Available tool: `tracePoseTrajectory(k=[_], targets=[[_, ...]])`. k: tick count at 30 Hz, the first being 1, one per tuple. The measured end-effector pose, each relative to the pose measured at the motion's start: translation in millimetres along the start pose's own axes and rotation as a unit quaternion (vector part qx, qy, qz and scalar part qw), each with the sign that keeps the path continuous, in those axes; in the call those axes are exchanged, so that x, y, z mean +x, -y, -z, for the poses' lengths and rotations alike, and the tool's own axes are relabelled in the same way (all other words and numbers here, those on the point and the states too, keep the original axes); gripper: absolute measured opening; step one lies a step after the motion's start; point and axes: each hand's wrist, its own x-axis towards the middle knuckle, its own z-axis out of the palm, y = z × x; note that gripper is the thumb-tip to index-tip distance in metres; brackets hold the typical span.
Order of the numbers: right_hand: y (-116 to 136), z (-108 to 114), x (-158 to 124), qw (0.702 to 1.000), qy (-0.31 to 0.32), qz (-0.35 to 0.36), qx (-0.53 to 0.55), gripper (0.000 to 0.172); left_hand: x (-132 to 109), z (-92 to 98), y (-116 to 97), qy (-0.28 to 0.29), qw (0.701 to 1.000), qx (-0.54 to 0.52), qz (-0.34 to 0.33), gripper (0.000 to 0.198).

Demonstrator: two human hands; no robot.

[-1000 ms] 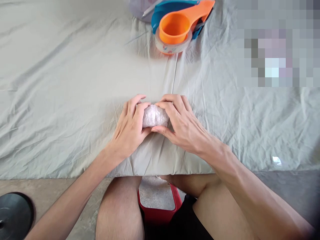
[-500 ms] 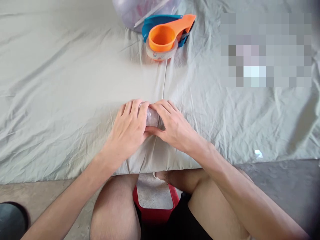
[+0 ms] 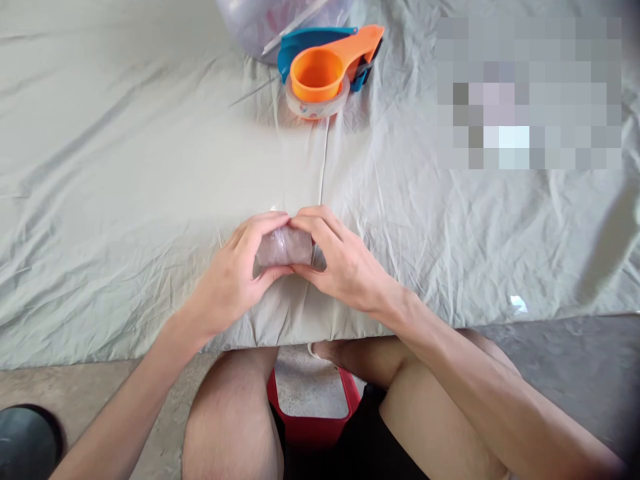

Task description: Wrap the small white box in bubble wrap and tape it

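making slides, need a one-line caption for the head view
Left hand and right hand hold a shiny translucent bundle over grey cloth, an orange tape dispenser beyond.

The bundle (image 3: 285, 248) looks like glossy plastic, the sheet (image 3: 165, 160) like matt, wrinkled cloth.

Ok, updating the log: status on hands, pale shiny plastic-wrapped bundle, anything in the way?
Left hand, right hand: both gripping. Bundle: held between them, partly covered. Orange plastic tape dispenser: beyond them, apparently not blocking.
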Motion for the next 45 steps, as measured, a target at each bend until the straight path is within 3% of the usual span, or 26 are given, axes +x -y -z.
tracePoseTrajectory(k=[4, 6, 8, 14, 18, 21, 28, 30, 33, 35, 36, 37, 39, 40, 41, 43, 45], targets=[[15, 1, -21, 0.986, -0.022, 0.098, -0.135, 0.030, -20, -11.6, -9, -0.068, 0.992, 0.032, -0.100, 0.043], [23, 4, -31, 0.976, -0.022, 0.119, -0.179, 0.021, -26, -13.6, -15, -0.090, 0.990, 0.019, -0.109, 0.034], [28, 7, -36, 0.974, -0.031, 0.125, -0.189, 0.017, -27, -14.4, -20, -0.109, 0.989, 0.022, -0.096, 0.040], [36, 10, -38, 0.981, -0.051, 0.103, -0.159, 0.036, -30, -20.5, -20, -0.122, 0.985, 0.085, -0.083, 0.048], [46, 6, -43, 0.980, -0.037, 0.085, -0.173, 0.037, -34, -25.1, -24, -0.104, 0.974, 0.173, -0.106, 0.056], [54, 3, -46, 0.979, -0.033, 0.071, -0.189, 0.037, -37, -26.2, -24, -0.115, 0.971, 0.172, -0.116, 0.062], [73, 6, -53, 0.991, -0.023, -0.012, -0.128, 0.053, -39, -21.6, -19, -0.129, 0.955, 0.204, -0.173, 0.047], [85, 1, -73, 0.992, -0.055, -0.052, -0.099, 0.061, -37, -21.0, -18, -0.124, 0.956, 0.195, -0.183, 0.046], [107, -19, -126, 0.980, -0.179, -0.085, -0.025, 0.061, -36, -21.9, -15, -0.127, 0.953, 0.195, -0.194, 0.040], [114, -36, -169, 0.953, -0.257, -0.156, 0.043, 0.051, -36, -23.5, -12, -0.132, 0.953, 0.189, -0.195, 0.037], [114, -43, -190, 0.923, -0.302, -0.226, 0.080, 0.040, -36, -24.5, -11, -0.134, 0.955, 0.182, -0.193, 0.036], [110, -48, -208, 0.871, -0.357, -0.316, 0.116, 0.028, -37, -25.5, -10, -0.137, 0.956, 0.174, -0.191, 0.035], [95, -48, -238, 0.720, -0.439, -0.484, 0.234, 0.002, -38, -27.2, -7, -0.145, 0.958, 0.160, -0.187, 0.035], [85, -43, -248, 0.641, -0.463, -0.536, 0.296, 0.016, -38, -27.9, -6, -0.148, 0.959, 0.155, -0.186, 0.037], [75, -35, -254, 0.603, -0.476, -0.555, 0.318, 0.028, -39, -28.4, -5, -0.151, 0.959, 0.152, -0.185, 0.039], [58, -14, -260, 0.575, -0.502, -0.557, 0.326, 0.043, -40, -28.9, -3, -0.152, 0.960, 0.148, -0.182, 0.047], [48, 7, -257, 0.579, -0.520, -0.544, 0.314, 0.052, -40, -29.2, -2, -0.152, 0.961, 0.145, -0.180, 0.056]])
